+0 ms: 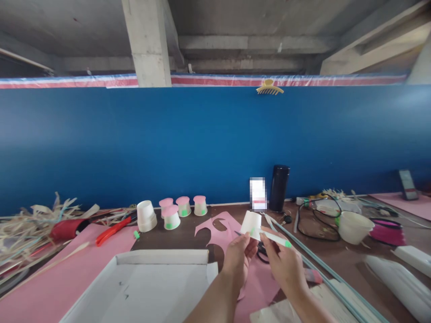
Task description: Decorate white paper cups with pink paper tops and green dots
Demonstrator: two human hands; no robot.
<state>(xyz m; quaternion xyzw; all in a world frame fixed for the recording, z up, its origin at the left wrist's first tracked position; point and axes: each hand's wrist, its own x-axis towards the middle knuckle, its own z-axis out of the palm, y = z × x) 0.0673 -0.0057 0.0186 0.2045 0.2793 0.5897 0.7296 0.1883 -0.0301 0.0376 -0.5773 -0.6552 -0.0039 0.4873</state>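
Note:
My left hand (240, 253) is closed around the lower part of a small white paper cup (252, 221), held upside down. A bit of green (252, 231) shows on the cup's side near my fingertips. My right hand (283, 258) pinches a narrow white strip (273, 237) with a green end, and its other end meets the cup's side. Black scissor handles (262, 253) lie partly hidden behind my hands. Below is a cut pink sheet (224, 231) with round holes.
Several cups with pink tops (171, 217) stand left of my hands, near stacked white cups (146, 216). In front lies a shallow white box (161, 256). Behind are a black bottle (280, 188) and a blue partition (215, 143). Long pale-blue rods (323, 267) lie at right.

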